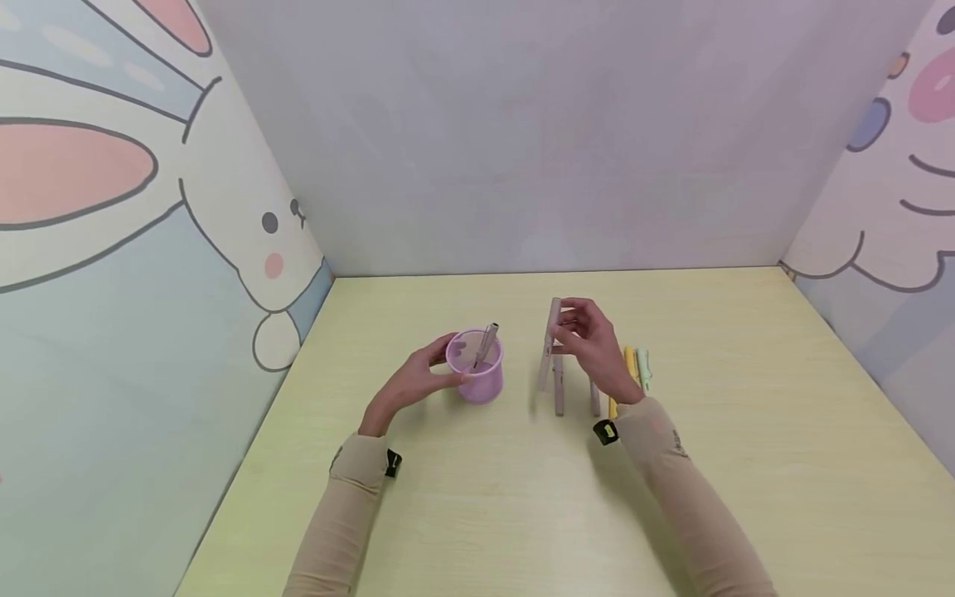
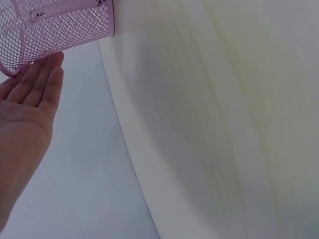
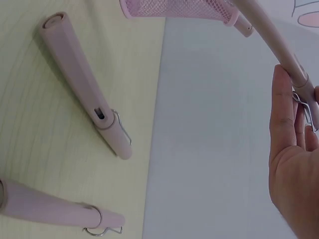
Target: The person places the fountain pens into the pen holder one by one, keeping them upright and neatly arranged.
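Note:
A pink mesh pen holder [image 1: 485, 386] stands on the table, with one pen [image 1: 487, 344] leaning inside it. My left hand [image 1: 418, 377] holds the holder's left side, thumb at the front and fingers toward the back; the left wrist view shows those fingers [image 2: 42, 84] against the mesh. To the right, my right hand [image 1: 593, 348] pinches a pale pink pen [image 1: 550, 340] near its upper, clipped end, raised and nearly upright. Two more pink pens, a nearer one [image 3: 82, 74] and another [image 3: 55, 204], lie on the table below that hand.
Yellow pens [image 1: 630, 362] and a light green pen [image 1: 644, 369] lie right of the right hand, partly hidden by its wrist. The pale wooden table [image 1: 477, 514] meets a grey back wall [image 1: 522, 149] and side walls with cartoon animals.

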`<control>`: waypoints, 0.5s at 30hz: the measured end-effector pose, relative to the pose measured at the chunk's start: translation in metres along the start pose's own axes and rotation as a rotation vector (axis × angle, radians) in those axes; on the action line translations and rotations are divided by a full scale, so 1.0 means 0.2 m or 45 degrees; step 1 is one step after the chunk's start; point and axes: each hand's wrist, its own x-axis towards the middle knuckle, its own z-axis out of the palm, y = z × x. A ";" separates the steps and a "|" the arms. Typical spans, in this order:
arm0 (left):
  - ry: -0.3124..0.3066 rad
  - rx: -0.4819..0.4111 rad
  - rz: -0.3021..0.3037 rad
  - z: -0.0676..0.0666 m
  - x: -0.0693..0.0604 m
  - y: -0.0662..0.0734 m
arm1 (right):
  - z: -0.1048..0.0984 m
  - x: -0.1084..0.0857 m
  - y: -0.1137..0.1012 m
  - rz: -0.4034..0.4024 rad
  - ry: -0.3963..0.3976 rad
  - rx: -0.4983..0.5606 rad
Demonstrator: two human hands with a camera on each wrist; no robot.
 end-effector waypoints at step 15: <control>-0.004 0.023 0.001 0.00 0.01 0.00 | 0.15 0.08 0.01 -0.112 0.050 0.168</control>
